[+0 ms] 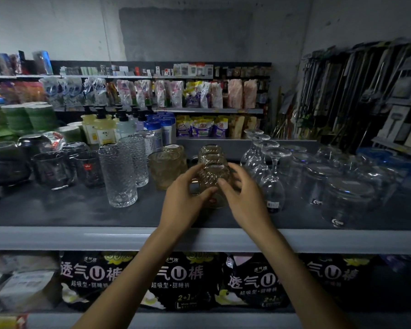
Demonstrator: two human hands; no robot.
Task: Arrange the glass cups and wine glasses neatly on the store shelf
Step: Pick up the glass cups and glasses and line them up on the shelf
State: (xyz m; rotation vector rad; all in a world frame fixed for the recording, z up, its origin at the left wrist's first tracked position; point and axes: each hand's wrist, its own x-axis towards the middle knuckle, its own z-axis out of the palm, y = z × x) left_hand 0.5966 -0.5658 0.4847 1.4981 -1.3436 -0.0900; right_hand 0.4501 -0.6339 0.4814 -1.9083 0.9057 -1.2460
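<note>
**Steadying an Amber Cup Between Two Hands**

Cupping the amber cup [214, 180] from both sides. Wrapping its left wall with the left hand [188, 198], thumb crossing the front. Curling the fingers of the right hand [243, 195] round its right wall. Holding nothing else in either hand.

Sitting mid-width on the store shelf [57, 236], toward the front edge, heading a short file of matching amber cups [210, 153] running back. Possibly nesting against the one behind, though hard telling in this dim light. Standing between amber tumblers [164, 168] and tall dimpled glasses [119, 176] on the left and upturned wine glasses [272, 179] just beside the right hand.

Handling, by the look of it, as rigid, brittle glass, fairly weighty for its size. Offering the fingers some bite through the raised pattern, so likely slipping less than plain glass. Gripping best around the mid-body with palms opposing, not pinching the rim. Setting down softly, avoiding glass-on-glass knocks. Minding the right wrist near the wine glasses, probably tipping at a light nudge.
</note>
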